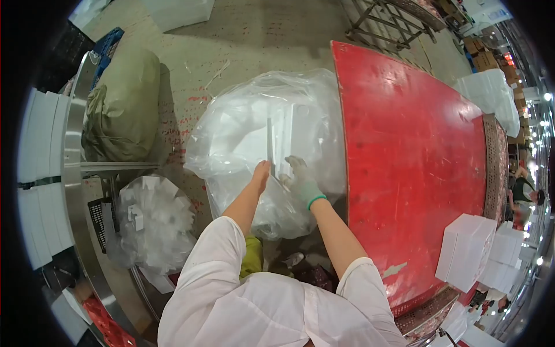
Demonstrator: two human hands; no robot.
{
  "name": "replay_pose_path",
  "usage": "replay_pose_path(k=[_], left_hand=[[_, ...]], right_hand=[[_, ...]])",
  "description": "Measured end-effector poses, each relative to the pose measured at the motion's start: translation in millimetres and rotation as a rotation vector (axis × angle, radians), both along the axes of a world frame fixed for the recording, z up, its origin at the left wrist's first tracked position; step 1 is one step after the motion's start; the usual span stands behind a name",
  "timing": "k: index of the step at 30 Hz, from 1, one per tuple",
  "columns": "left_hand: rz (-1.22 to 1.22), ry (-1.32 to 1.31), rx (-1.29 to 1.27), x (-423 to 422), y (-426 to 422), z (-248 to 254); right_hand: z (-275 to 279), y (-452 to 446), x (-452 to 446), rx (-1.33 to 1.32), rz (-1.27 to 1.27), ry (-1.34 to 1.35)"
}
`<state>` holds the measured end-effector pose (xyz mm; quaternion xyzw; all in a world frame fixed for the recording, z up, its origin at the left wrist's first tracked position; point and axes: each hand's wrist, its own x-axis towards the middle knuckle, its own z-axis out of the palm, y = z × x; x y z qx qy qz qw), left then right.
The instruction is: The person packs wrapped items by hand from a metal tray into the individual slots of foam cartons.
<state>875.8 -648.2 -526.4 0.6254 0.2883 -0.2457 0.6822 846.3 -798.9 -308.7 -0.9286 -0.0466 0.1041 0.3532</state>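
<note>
A large clear plastic bag [231, 98] stands on the floor in front of me with its mouth spread wide. White foam boards [283, 127] are inside it, some upright side by side with a dark narrow gap beside them. My left hand [261, 175], bare, is closed at the near end of these boards; its fingertips are partly hidden. Just to its right is my right hand [302, 184] in a pale glove with a green cuff. Its thumb and fingers are spread apart against the near right side of the boards.
A red tabletop [410, 156] borders the bag on the right, with white foam boxes [465, 248] at its far corner. On the left are a stuffed green sack [127, 107], a bag of foam scraps [153, 222] and a metal-edged counter [72, 162]. Another person [523, 194] stands far right.
</note>
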Motion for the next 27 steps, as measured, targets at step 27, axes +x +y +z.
replay_pose_path(k=[27], left_hand=[[0.047, 0.42, -0.266, 66, -48, -86]], right_hand=[[-80, -80, 22, -0.354, -0.803, 0.152]])
